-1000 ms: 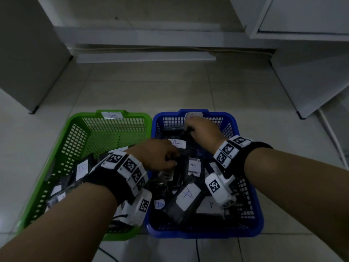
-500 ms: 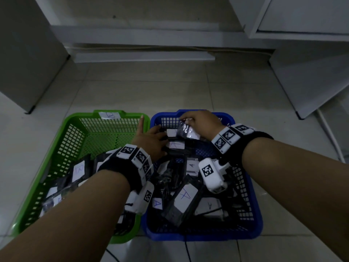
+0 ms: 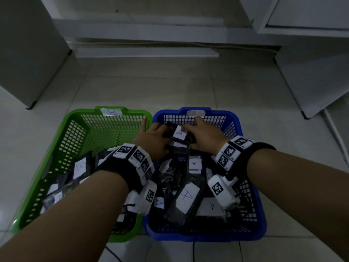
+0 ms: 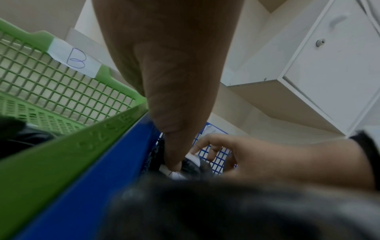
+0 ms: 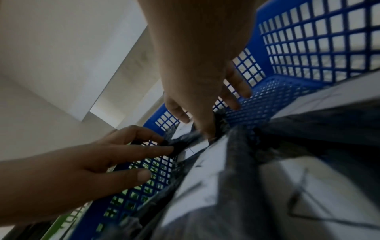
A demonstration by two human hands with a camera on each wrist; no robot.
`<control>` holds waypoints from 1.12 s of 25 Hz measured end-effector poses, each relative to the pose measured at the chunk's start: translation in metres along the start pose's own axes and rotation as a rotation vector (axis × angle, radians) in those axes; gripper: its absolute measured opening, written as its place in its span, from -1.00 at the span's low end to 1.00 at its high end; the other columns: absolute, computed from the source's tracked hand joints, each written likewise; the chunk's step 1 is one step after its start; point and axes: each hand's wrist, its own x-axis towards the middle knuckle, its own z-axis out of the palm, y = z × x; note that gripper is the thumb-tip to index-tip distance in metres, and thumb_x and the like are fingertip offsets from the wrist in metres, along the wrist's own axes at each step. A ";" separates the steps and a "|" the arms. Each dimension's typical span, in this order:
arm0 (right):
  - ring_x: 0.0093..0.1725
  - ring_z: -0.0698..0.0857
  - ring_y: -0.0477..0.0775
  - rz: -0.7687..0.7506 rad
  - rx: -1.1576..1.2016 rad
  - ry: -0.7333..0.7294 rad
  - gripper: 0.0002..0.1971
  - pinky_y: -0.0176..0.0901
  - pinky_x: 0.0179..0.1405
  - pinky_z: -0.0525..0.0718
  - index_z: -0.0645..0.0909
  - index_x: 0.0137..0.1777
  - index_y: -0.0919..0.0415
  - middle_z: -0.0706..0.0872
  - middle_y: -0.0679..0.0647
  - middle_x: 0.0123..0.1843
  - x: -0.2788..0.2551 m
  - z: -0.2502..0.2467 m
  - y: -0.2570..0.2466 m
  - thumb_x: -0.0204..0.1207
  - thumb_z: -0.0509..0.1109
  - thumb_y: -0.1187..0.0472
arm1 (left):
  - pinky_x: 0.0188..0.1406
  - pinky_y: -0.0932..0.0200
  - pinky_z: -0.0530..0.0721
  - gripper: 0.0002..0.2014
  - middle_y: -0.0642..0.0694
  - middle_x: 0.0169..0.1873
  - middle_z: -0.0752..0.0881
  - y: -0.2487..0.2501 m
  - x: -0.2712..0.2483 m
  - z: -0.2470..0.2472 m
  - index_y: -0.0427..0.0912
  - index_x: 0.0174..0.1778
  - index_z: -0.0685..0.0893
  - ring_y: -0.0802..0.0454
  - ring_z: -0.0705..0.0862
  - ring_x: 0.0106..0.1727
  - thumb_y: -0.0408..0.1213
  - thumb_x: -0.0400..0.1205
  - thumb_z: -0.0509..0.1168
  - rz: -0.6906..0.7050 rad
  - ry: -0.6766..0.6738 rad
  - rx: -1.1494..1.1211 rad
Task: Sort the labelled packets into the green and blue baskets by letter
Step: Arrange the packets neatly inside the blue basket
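A green basket (image 3: 75, 114) tagged B stands left of a blue basket (image 3: 232, 114) tagged A on the floor. Over the far end of the blue basket both hands hold one dark packet (image 3: 178, 132) with a white A label. My left hand (image 3: 160, 132) pinches its left end, index finger pointing up. My right hand (image 3: 190, 129) grips its right end, thumb on the edge. In the right wrist view the left hand's fingers (image 5: 164, 147) pinch the packet (image 5: 185, 142). Several A packets (image 3: 187, 197) fill the blue basket; B packets (image 3: 79, 167) lie in the green one.
A grey cabinet (image 3: 28, 53) stands at the far left and white cupboards (image 3: 311, 76) at the right. A white cable (image 3: 334, 133) runs along the floor on the right. A thin dark cable (image 3: 193, 250) trails out below the blue basket.
My right hand has raised a packet from the far end of the blue basket. My left hand has moved forward from the basket's middle and taken the packet's other end.
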 end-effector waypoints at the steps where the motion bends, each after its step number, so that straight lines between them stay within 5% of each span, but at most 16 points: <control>1: 0.11 0.64 0.30 0.018 0.036 0.011 -0.50 0.05 -0.02 0.69 0.41 0.40 0.00 0.38 0.21 0.36 0.002 -0.001 -0.001 0.47 0.43 0.12 | 0.51 -0.49 -0.34 -0.53 0.02 0.56 0.20 -0.001 0.001 0.001 0.19 0.51 0.37 -0.09 0.06 0.62 0.08 0.64 0.10 0.004 0.003 -0.001; 4: 0.22 0.59 0.29 0.037 0.209 0.028 -0.58 -0.03 0.14 0.58 0.50 0.35 0.14 0.42 0.23 0.40 0.011 -0.007 0.000 0.49 0.42 0.28 | 0.50 -0.52 -0.31 -0.51 0.09 0.58 0.19 -0.002 0.004 0.002 0.17 0.54 0.33 -0.06 0.06 0.62 0.07 0.65 0.09 0.016 -0.011 0.015; 7: 0.11 0.64 0.19 0.084 0.225 -0.007 -0.78 -0.13 -0.01 0.55 0.63 0.13 0.29 0.64 0.22 0.16 0.001 -0.019 0.013 0.49 0.41 0.31 | 0.53 -0.49 -0.29 -0.53 0.11 0.57 0.25 -0.001 0.005 0.003 0.19 0.52 0.36 -0.06 0.10 0.62 0.07 0.65 0.10 0.033 -0.016 0.016; 10: -0.02 0.66 0.13 0.152 -0.082 -0.375 -0.67 -0.14 -0.16 0.57 0.63 0.13 0.27 0.71 0.17 0.06 -0.021 -0.026 0.028 0.50 0.43 0.04 | 0.58 -0.19 0.10 -0.57 -0.05 0.45 0.39 0.006 0.010 -0.003 0.07 0.44 0.50 -0.14 0.31 0.46 0.01 0.63 0.19 0.107 0.065 -0.063; 13: 0.11 0.70 0.18 0.147 -0.105 -0.614 -0.44 -0.03 0.04 0.70 0.58 0.30 0.23 0.73 0.15 0.19 -0.037 -0.010 0.028 0.44 0.46 -0.14 | 0.32 0.03 0.49 -0.59 -0.12 0.29 0.50 0.019 0.017 -0.012 -0.03 0.37 0.56 -0.11 0.49 0.32 -0.02 0.62 0.26 0.226 -0.042 -0.250; 16: 0.14 0.69 0.21 0.214 0.048 -0.530 -0.49 -0.03 0.06 0.69 0.53 0.34 0.27 0.71 0.20 0.21 -0.039 -0.006 0.024 0.45 0.49 0.04 | 0.40 0.07 0.47 -0.43 -0.11 0.36 0.50 0.033 0.017 -0.012 0.00 0.48 0.43 -0.09 0.49 0.40 0.10 0.56 0.31 0.279 -0.201 -0.322; 19: 0.21 0.65 0.27 0.333 0.229 -0.283 -0.63 -0.03 0.05 0.63 0.49 0.33 0.35 0.65 0.29 0.26 -0.032 -0.015 0.027 0.54 0.36 0.30 | 0.51 0.04 0.34 -0.28 -0.11 0.52 0.33 0.041 0.016 -0.008 0.05 0.61 0.21 -0.10 0.35 0.53 0.11 0.55 0.32 0.304 -0.274 -0.288; 22: 0.21 0.65 0.28 0.507 0.500 -0.032 -0.62 -0.07 -0.04 0.59 0.42 0.35 0.33 0.64 0.28 0.26 -0.019 -0.020 0.033 0.54 0.33 0.38 | 0.50 0.08 0.37 -0.27 -0.09 0.55 0.35 0.040 0.017 -0.006 0.01 0.61 0.20 -0.06 0.37 0.53 0.05 0.56 0.35 0.324 -0.277 -0.323; 28: 0.30 0.61 0.31 0.450 0.311 -0.194 -0.60 0.05 0.28 0.63 0.43 0.42 0.30 0.59 0.30 0.35 -0.024 0.000 0.029 0.59 0.29 0.27 | 0.47 0.11 0.36 -0.18 -0.13 0.54 0.37 0.041 0.020 -0.003 -0.02 0.63 0.12 -0.08 0.39 0.51 0.07 0.53 0.37 0.271 -0.293 -0.347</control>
